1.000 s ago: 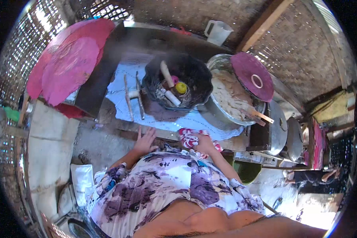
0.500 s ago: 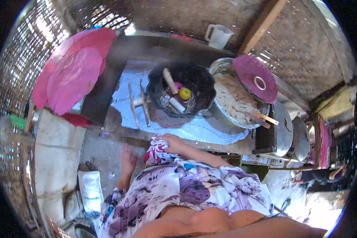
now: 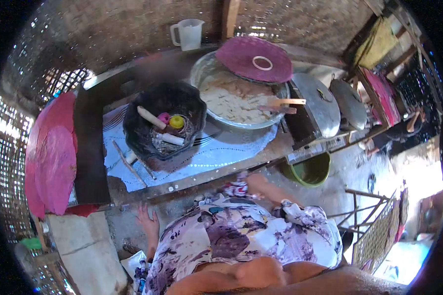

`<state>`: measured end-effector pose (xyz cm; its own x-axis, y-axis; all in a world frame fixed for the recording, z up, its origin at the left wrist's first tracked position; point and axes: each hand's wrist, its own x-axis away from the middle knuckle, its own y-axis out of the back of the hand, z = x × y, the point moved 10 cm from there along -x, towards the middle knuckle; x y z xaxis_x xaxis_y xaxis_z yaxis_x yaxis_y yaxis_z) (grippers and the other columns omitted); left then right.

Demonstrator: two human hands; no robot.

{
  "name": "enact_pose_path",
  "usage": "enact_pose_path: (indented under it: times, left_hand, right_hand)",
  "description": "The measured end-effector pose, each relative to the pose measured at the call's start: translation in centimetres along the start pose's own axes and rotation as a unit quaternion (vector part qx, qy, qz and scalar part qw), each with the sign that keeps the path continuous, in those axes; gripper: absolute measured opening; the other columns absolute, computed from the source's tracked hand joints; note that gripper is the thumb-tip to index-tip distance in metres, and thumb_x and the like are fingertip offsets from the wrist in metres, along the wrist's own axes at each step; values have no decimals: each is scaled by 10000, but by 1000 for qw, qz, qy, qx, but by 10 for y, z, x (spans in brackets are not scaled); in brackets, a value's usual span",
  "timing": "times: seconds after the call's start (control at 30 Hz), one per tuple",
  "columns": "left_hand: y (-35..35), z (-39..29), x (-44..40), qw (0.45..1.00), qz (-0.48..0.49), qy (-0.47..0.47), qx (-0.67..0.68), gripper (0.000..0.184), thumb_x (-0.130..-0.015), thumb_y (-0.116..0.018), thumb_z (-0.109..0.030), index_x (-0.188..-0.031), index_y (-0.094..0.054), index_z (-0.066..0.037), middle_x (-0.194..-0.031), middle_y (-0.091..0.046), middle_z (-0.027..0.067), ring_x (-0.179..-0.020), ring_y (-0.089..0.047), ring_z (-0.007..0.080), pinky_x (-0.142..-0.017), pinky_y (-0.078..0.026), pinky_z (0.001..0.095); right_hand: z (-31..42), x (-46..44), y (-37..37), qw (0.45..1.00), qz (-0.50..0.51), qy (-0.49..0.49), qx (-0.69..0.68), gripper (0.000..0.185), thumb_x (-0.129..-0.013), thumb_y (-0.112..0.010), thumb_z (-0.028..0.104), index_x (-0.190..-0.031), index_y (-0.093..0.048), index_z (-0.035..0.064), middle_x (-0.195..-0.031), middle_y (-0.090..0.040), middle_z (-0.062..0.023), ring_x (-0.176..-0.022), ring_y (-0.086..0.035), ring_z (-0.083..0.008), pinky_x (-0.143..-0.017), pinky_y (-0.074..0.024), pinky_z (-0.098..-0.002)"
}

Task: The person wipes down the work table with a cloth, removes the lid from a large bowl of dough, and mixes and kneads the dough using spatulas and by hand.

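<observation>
My left hand (image 3: 148, 220) hangs near the table's front edge at the lower left, fingers spread and holding nothing. My right hand (image 3: 255, 185) is closed on a red and white cloth (image 3: 236, 188), just below the table edge and in front of my patterned clothing. On the white tablecloth (image 3: 216, 153), a black scalloped basin (image 3: 142, 96) contains a wooden stick (image 3: 151, 118), a yellow round item (image 3: 176, 122) and a white cylinder (image 3: 173, 139). Behind and to the right, a large metal basin (image 3: 241, 126) contains pale dough (image 3: 231, 101) and a wooden-handled tool (image 3: 285, 102).
A purple lid (image 3: 241, 51) rests over the metal basin. Two sticks (image 3: 128, 164) lie at the table's left. A plastic jug (image 3: 190, 34) stands behind. Metal lids (image 3: 316, 105) are at right, above a green tub (image 3: 310, 171). Pink sheets (image 3: 51, 157) hang at left.
The view has turned to the right. My right hand has carried the cloth first left, then back right. My left hand has come off the table edge and dropped to the left.
</observation>
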<state>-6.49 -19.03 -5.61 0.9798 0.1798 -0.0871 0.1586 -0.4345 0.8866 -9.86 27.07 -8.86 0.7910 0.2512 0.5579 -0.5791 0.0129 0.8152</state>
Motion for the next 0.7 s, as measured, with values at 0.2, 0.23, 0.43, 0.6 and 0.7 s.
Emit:
enact_pose_path:
  times: [0.2, 0.23, 0.43, 0.6, 0.7]
  left_hand:
    - [-13, -68, -48, 991, 8, -136, 2, 387, -815, -533, -198, -1189, -478, -113, -1311, -395, 97, -1264, -285, 302, -1028, -114, 536]
    - [-15, -80, -50, 988, 13, -154, 0, 381, -815, -534, -194, -1184, -481, -113, -1300, -406, 97, -1260, -293, 301, -1029, -113, 536]
    - [-20, -141, -72, 970, 19, -240, 8, 345, -820, -535, -182, -1157, -503, -112, -1265, -444, 95, -1245, -324, 293, -1034, -93, 528]
    - [-21, -152, -60, 965, 24, -261, 1, 350, -813, -538, -168, -1157, -507, -114, -1264, -442, 95, -1243, -325, 300, -1034, -93, 525]
    - [-19, -147, -45, 959, 25, -283, -13, 364, -809, -540, -168, -1168, -503, -117, -1259, -443, 97, -1239, -330, 303, -1023, -112, 538]
  right_hand:
    - [-130, 87, -36, 772, -213, -237, -549, 325, -585, -691, 158, -867, -641, 4, -809, -648, -126, -733, -618, -224, -681, -491, -342]
    - [-139, 96, -45, 818, -216, -322, -424, 328, -604, -678, 124, -899, -625, -8, -827, -644, -111, -733, -615, -202, -683, -491, -333]
    - [-147, 85, -157, 535, -267, -345, -723, 305, -690, -594, 35, -991, -569, -11, -892, -625, -123, -773, -621, -249, -704, -502, -394]
    - [-60, 95, -83, 181, -171, -129, -960, 274, -765, -557, 119, -1022, -566, 23, -942, -616, -122, -813, -604, -266, -720, -499, -409]
    - [-42, 59, -83, 110, -124, -76, -983, 267, -778, -547, 149, -1015, -570, 27, -949, -614, -119, -835, -597, -264, -743, -490, -412]
